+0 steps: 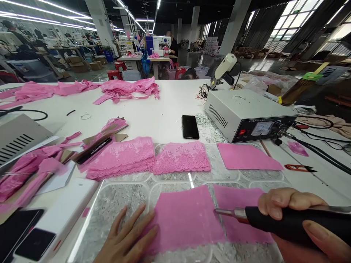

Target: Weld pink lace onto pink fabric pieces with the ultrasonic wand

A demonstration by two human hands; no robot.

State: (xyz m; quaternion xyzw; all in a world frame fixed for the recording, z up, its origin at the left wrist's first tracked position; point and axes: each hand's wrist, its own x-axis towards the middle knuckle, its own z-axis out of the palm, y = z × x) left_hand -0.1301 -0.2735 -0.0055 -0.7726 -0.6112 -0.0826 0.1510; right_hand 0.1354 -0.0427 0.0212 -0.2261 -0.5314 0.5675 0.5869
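Note:
My right hand grips a black-handled ultrasonic cutter with a metal tip. The tip points left and sits at the narrow gap between two pink fabric pieces. My left hand lies flat with fingers spread, its fingertips on the left edge of the larger pink fabric piece and on the marbled board. The right pink fabric piece lies partly beneath the cutter. Behind them are a stack of pink lace pieces, a smaller lace pile and a plain pink panel.
A grey control box with a meter and cables stands at the back right. Orange thread snips lie to the right, a black phone behind the lace. A white box sits at left. Pink garments lie farther back.

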